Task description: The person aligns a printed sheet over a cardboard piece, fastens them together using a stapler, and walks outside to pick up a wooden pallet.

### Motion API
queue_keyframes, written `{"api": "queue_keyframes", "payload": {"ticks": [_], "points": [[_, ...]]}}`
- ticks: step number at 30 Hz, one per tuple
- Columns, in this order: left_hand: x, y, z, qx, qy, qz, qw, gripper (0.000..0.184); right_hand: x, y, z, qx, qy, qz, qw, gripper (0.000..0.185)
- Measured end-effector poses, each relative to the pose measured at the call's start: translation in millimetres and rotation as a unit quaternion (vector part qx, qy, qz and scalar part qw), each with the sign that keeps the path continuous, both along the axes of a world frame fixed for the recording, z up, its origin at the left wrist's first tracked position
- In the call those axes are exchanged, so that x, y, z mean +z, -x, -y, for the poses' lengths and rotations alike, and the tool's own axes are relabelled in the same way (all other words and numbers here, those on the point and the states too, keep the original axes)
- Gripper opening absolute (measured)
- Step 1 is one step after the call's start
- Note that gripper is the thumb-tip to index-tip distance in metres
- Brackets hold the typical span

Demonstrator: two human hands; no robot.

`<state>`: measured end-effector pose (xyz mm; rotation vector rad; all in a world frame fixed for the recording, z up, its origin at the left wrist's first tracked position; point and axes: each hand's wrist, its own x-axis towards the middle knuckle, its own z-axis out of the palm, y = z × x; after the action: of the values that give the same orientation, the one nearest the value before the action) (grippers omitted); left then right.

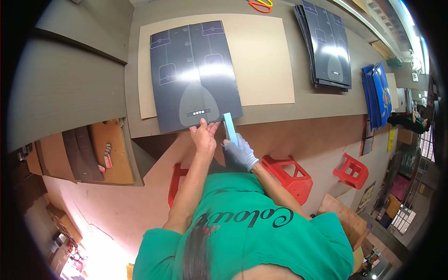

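A dark printed sheet (193, 70) with white outlines and a grey rounded shape lies on a tan board (261, 60), its near edge overhanging the table. My bare left hand (204, 135) is at that near edge, fingers around it, thumb side partly hidden. Just to the right, my gloved right hand (240, 151) is closed around a light-blue stapler-like tool (230, 128), whose tip touches or nearly touches the sheet's lower right corner.
A stack of similar dark sheets (329, 51) and blue folders (377, 93) stand to the right. Orange-handled scissors (260, 5) lie at the far edge. Red stools (291, 179) are below the table. A person (413, 122) is far right.
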<state>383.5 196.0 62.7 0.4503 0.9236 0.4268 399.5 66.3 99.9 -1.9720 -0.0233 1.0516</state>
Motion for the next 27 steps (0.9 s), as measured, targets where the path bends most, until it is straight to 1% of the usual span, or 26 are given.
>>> {"api": "queue_keyframes", "payload": {"ticks": [2, 7, 9, 11, 13, 15, 16, 17, 18, 19, 20, 21, 22, 23, 25, 26, 27], "points": [[0, 0, 1, 0.001, 0.002, -0.005, 1.000, 0.032, -17, -1, -5, -0.071, -0.066, -0.030, 0.995, 0.037], [-1, 0, 3, 0.009, 0.004, 0.012, 1.000, 0.032, -38, -1, -8, -0.095, -0.049, -0.018, 0.994, 0.030], [-4, 0, 5, 0.011, 0.015, 0.013, 1.000, 0.033, -32, -3, -11, -0.100, -0.043, -0.006, 0.994, 0.028], [-4, 1, 4, 0.007, 0.034, 0.019, 0.999, 0.033, -24, -8, -13, -0.122, -0.026, -0.056, 0.991, 0.025], [-2, 3, -1, 0.006, 0.051, 0.027, 0.998, 0.033, -27, -11, -7, -0.134, -0.035, -0.060, 0.989, 0.025], [4, 16, -23, 0.062, -0.009, -0.001, 0.998, 0.033, -25, -17, 1, -0.156, -0.070, -0.081, 0.982, 0.023], [2, 21, -37, 0.083, -0.037, -0.034, 0.995, 0.033, -36, -19, 9, -0.173, -0.105, -0.091, 0.975, 0.024], [-13, 29, -50, 0.113, -0.029, -0.042, 0.992, 0.030, -47, -20, 16, -0.190, -0.138, -0.102, 0.967, 0.025], [-15, 33, -56, 0.097, -0.036, -0.058, 0.993, 0.026, -35, -25, 19, -0.171, -0.119, -0.110, 0.972, 0.028], [-18, 35, -59, 0.080, -0.042, -0.073, 0.993, 0.023, -40, -22, 20, -0.170, -0.119, -0.110, 0.972, 0.028], [-18, 35, -58, 0.080, -0.041, -0.072, 0.993, 0.023, -37, -18, 19, -0.143, -0.128, -0.097, 0.977, 0.030], [-17, 34, -53, 0.056, -0.025, -0.074, 0.995, 0.020, -34, -15, 18, -0.116, -0.135, -0.085, 0.980, 0.033], [-17, 32, -47, 0.030, -0.008, -0.074, 0.997, 0.017, -29, -9, 18, -0.064, -0.087, -0.060, 0.992, 0.040], [-18, 31, -42, 0.029, -0.007, -0.074, 0.997, 0.017, -28, -5, 13, -0.007, -0.028, -0.040, 0.999, 0.044], [-20, 29, -30, -0.005, 0.016, -0.086, 0.996, 0.016, -24, 3, 4, 0.088, 0.033, 0.034, 0.995, 0.046], [-19, 28, -26, -0.008, 0.018, -0.086, 0.996, 0.015, -18, 7, -5, 0.092, 0.010, 0.037, 0.995, 0.038], [-18, 28, -23, -0.008, 0.018, -0.087, 0.996, 0.015, -18, 8, -11, 0.092, 0.010, 0.036, 0.995, 0.038]]}}
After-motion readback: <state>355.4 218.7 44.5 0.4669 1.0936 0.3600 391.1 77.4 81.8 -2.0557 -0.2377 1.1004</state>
